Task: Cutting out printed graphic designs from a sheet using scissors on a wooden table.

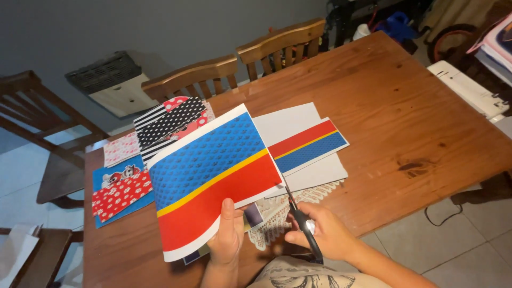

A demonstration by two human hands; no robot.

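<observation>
Left hand [226, 234] is pinching the striped blue-yellow-red sheet [213, 176] above the counter [405, 122]; right hand [320, 232] is gripping scissors [300, 218] at its edge. Sheet is sagging unsupported, so the cut risks wandering or tearing.

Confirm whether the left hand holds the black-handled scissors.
No, the right hand holds the black-handled scissors; the left hand grips the blue, yellow and red printed sheet.

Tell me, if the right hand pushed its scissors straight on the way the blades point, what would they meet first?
The right hand aims the scissors up and slightly left. They would first meet the lower right edge of the blue, yellow and red printed sheet held by the left hand; the tips look already there.
</observation>
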